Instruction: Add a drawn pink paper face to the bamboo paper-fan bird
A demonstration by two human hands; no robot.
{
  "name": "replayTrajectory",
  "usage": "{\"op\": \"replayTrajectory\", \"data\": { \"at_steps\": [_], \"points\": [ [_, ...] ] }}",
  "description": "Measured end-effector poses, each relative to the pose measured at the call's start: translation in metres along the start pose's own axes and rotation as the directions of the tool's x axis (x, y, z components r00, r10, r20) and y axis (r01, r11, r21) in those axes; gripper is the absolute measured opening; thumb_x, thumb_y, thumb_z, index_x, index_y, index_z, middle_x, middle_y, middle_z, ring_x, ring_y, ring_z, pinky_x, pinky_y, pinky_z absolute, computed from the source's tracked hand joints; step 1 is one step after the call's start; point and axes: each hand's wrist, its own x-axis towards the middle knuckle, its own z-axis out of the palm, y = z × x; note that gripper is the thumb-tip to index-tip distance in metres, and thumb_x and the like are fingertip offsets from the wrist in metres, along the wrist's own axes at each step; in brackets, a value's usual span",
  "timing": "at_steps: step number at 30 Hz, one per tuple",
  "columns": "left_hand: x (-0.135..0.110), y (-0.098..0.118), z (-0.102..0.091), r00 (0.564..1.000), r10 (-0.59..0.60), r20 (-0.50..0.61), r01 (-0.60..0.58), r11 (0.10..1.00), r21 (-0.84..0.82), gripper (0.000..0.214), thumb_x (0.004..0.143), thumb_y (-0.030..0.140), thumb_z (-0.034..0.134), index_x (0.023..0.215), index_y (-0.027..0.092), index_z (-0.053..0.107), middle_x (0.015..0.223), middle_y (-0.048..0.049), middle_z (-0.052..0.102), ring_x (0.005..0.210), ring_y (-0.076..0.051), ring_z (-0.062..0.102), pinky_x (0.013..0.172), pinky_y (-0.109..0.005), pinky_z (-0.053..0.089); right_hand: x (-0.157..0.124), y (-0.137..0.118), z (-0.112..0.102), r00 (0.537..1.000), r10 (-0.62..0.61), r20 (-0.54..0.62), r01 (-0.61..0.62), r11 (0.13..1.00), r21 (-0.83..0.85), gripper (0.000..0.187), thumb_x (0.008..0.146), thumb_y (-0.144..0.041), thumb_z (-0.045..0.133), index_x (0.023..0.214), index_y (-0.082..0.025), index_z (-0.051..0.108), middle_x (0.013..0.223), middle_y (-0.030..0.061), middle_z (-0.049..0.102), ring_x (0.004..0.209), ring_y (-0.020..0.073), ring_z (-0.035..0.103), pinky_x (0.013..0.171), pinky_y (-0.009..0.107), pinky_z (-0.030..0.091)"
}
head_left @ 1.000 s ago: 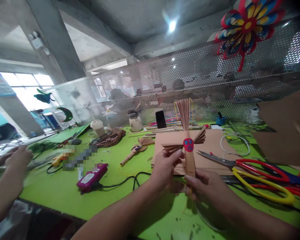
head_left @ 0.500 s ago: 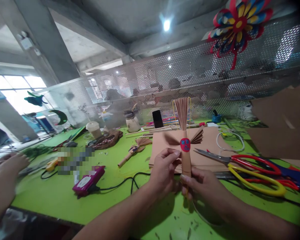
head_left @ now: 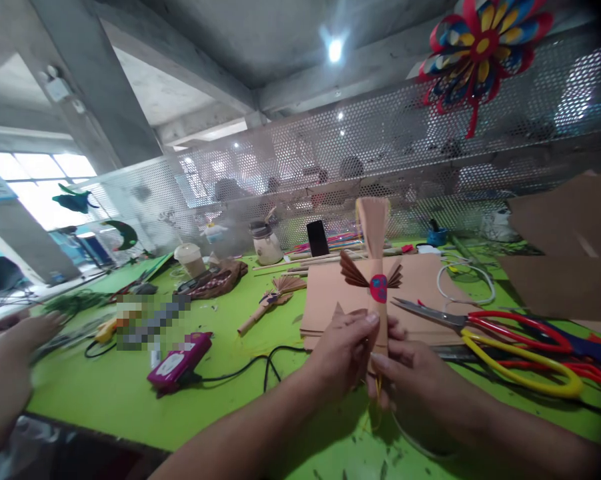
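A brown paper figure (head_left: 379,313) stands upright between my hands. It has a rolled tube body, a pleated fan on top, pleated side wings and a red disc with blue marks. My left hand (head_left: 347,340) pinches the tube just below the disc. Lower down, the fingers of my right hand (head_left: 405,370) close round the tube's bottom end. Thin yellow string hangs from that end. Behind the figure lies a stack of brown paper sheets (head_left: 325,293). A similar smaller paper figure (head_left: 267,303) rests on the green table to the left.
Scissors with red handles (head_left: 520,327) and scissors with yellow handles (head_left: 525,367) lie right of my hands. A purple device (head_left: 180,363) with a black cable sits left. Another person's hand (head_left: 20,347) is at the far left. A phone (head_left: 317,238) and a jug (head_left: 266,243) stand behind.
The paper figure has turned about its upright axis, so its red disc faces more to the right and the left wing shows more fully. Both hands keep their hold.
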Motion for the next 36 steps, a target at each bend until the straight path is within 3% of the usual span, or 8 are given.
{"op": "replayTrajectory", "data": {
  "at_steps": [4, 6, 8, 13, 17, 19, 27, 36],
  "points": [
    [0.001, -0.001, -0.002, 0.999, 0.043, -0.015, -0.043, 0.999, 0.022, 0.035, 0.075, 0.041, 0.075, 0.088, 0.011, 0.062, 0.078, -0.0080, 0.067, 0.060, -0.015, 0.064, 0.057, -0.025, 0.050, 0.000, -0.009, -0.001, 0.999, 0.042, 0.028, -0.039, 0.994, -0.099, 0.037, 0.088, -0.049, 0.059, 0.084, -0.013, 0.067, 0.072, 0.0053, 0.068, 0.058, 0.0124, 0.060, 0.058, 0.026, 0.045],
    [0.004, -0.001, -0.005, 0.993, 0.107, -0.052, -0.106, 0.994, 0.029, 0.034, 0.075, 0.041, 0.076, 0.086, 0.012, 0.060, 0.076, -0.0065, 0.067, 0.060, -0.014, 0.063, 0.059, -0.025, 0.050, -0.002, -0.020, -0.003, 1.000, 0.016, -0.024, -0.023, 0.948, -0.317, 0.039, 0.089, -0.050, 0.057, 0.083, -0.013, 0.069, 0.073, 0.0061, 0.068, 0.062, 0.0145, 0.059, 0.058, 0.027, 0.045],
    [0.007, 0.000, -0.008, 0.982, 0.175, -0.068, -0.172, 0.984, 0.050, 0.035, 0.075, 0.041, 0.077, 0.085, 0.014, 0.057, 0.075, -0.0056, 0.067, 0.062, -0.014, 0.063, 0.061, -0.025, 0.050, -0.005, -0.034, -0.005, 0.983, -0.139, -0.123, 0.049, 0.835, -0.548, 0.036, 0.088, -0.047, 0.058, 0.080, -0.015, 0.070, 0.074, 0.0055, 0.068, 0.066, 0.0167, 0.059, 0.061, 0.029, 0.045],
    [0.010, -0.002, -0.007, 0.969, 0.233, -0.077, -0.223, 0.968, 0.115, 0.036, 0.076, 0.040, 0.075, 0.086, 0.017, 0.049, 0.071, -0.0006, 0.063, 0.062, -0.013, 0.063, 0.058, -0.023, 0.046, -0.012, -0.065, -0.016, 0.747, -0.652, -0.131, 0.250, 0.458, -0.853, 0.017, 0.088, -0.032, 0.061, 0.077, -0.020, 0.065, 0.071, 0.0009, 0.062, 0.065, 0.0148, 0.055, 0.059, 0.027, 0.042],
    [0.007, -0.008, -0.004, 0.970, 0.234, -0.071, -0.215, 0.955, 0.206, 0.037, 0.079, 0.042, 0.071, 0.088, 0.018, 0.046, 0.072, -0.0028, 0.066, 0.061, -0.013, 0.063, 0.053, -0.021, 0.041, -0.014, -0.080, -0.015, 0.545, -0.838, -0.019, 0.333, 0.237, -0.913, 0.006, 0.086, -0.018, 0.064, 0.091, -0.020, 0.064, 0.083, 0.0024, 0.063, 0.073, 0.0146, 0.059, 0.065, 0.027, 0.046],
    [0.006, -0.012, -0.002, 0.970, 0.234, -0.064, -0.212, 0.945, 0.248, 0.037, 0.078, 0.043, 0.071, 0.088, 0.018, 0.045, 0.071, -0.0034, 0.067, 0.058, -0.012, 0.061, 0.052, -0.020, 0.040, -0.014, -0.084, -0.010, 0.494, -0.868, 0.049, 0.341, 0.142, -0.929, 0.011, 0.085, -0.014, 0.064, 0.095, -0.019, 0.064, 0.084, 0.0028, 0.062, 0.073, 0.0146, 0.059, 0.066, 0.027, 0.047],
    [0.004, -0.018, 0.005, 0.975, 0.189, -0.114, -0.153, 0.952, 0.265, 0.045, 0.072, 0.046, 0.076, 0.087, 0.020, 0.042, 0.070, 0.0009, 0.063, 0.054, -0.012, 0.060, 0.049, -0.022, 0.044, -0.012, -0.080, -0.002, 0.429, -0.884, 0.185, 0.289, -0.059, -0.955, 0.015, 0.084, -0.010, 0.064, 0.096, -0.018, 0.060, 0.080, 0.0029, 0.062, 0.062, 0.0120, 0.057, 0.059, 0.026, 0.048],
    [0.003, -0.020, 0.004, 0.969, 0.217, -0.119, -0.179, 0.945, 0.274, 0.040, 0.076, 0.041, 0.073, 0.087, 0.020, 0.041, 0.068, 0.0007, 0.061, 0.054, -0.011, 0.058, 0.050, -0.022, 0.041, -0.011, -0.067, -0.004, 0.432, -0.896, 0.105, 0.209, -0.014, -0.978, 0.011, 0.085, -0.016, 0.065, 0.095, -0.020, 0.063, 0.078, 0.0030, 0.070, 0.062, 0.0134, 0.064, 0.057, 0.024, 0.049]
  ]
}}
